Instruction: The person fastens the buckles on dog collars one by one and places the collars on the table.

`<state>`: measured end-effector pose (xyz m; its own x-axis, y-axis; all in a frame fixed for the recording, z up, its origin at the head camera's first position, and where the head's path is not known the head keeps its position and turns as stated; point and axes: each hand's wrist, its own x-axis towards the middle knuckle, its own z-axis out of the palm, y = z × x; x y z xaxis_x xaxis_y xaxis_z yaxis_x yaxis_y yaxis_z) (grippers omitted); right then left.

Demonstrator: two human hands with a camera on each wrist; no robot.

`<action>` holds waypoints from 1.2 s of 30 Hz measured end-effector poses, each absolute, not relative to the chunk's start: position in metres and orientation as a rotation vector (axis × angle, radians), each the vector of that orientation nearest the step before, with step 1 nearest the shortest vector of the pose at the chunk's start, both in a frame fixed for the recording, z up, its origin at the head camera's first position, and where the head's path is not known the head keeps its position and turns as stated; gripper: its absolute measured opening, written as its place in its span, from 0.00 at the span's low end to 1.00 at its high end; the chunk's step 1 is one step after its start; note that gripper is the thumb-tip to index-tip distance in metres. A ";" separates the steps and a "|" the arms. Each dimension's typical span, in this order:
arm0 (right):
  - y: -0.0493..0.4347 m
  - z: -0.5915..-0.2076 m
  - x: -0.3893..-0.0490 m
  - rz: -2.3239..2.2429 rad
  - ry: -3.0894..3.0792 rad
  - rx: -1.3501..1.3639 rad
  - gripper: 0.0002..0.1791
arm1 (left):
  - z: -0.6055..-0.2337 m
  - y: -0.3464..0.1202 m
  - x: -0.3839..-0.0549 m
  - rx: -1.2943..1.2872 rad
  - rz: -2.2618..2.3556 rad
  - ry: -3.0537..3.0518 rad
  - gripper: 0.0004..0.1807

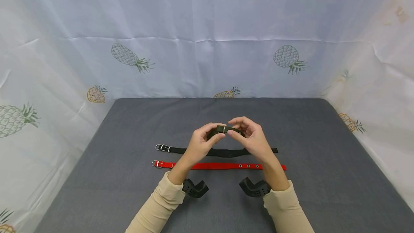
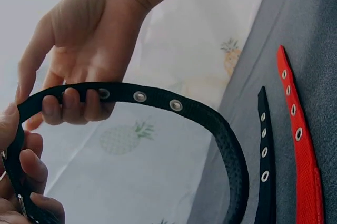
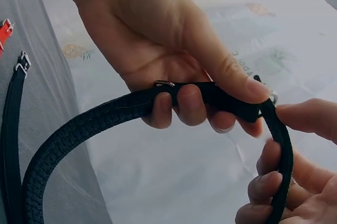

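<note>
Both hands hold a dark green pet collar (image 3: 84, 121) bent into a loop above the table. In the head view my left hand (image 1: 199, 145) pinches its buckle end between thumb and fingers. My right hand (image 1: 255, 141) grips the holed end beside it, thumb on the strap. Metal eyelets (image 2: 175, 105) line the strap beyond the right fingers in the left wrist view. The two ends meet at the buckle (image 3: 273, 97), partly covered by the left thumb (image 3: 255, 89) in the right wrist view. The loop's padded, textured part curves downward.
A black collar (image 1: 226, 152) and a red collar (image 1: 213, 166) lie stretched out on the grey table (image 1: 123, 197), buckles to the left. Both forearms pass over them. Pineapple-print curtains (image 1: 207, 67) stand behind and at the sides.
</note>
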<state>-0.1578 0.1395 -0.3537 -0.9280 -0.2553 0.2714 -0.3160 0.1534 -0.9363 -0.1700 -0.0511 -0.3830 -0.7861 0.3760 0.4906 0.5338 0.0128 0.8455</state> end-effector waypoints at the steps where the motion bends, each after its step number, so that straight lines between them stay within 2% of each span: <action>1: 0.138 -0.354 -0.158 1.926 -2.347 0.580 0.16 | -0.383 -0.051 -0.170 -0.963 -1.883 -2.151 0.16; 9: 0.129 -0.358 -0.159 1.997 -2.259 0.702 0.18 | -0.381 -0.051 -0.170 -0.903 -1.838 -2.257 0.14; 14: 0.125 -0.361 -0.160 2.003 -2.221 0.721 0.16 | -0.381 -0.051 -0.169 -0.859 -1.838 -2.314 0.12; 21: 0.129 -0.364 -0.162 2.049 -2.203 0.595 0.14 | -0.381 -0.051 -0.170 -0.833 -1.910 -2.277 0.18; 30: 0.129 -0.364 -0.162 2.012 -2.197 0.591 0.13 | -0.383 -0.051 -0.170 -0.837 -1.934 -2.194 0.26; 36: 0.129 -0.363 -0.161 1.952 -2.208 0.596 0.12 | -0.381 -0.050 -0.168 -0.852 -1.959 -2.107 0.24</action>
<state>-0.1611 0.1293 -0.3631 -0.9128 -0.2023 0.3546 -0.3768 0.0827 -0.9226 -0.1684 -0.0504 -0.3807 -0.8296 0.3050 0.4677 0.4888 -0.0084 0.8724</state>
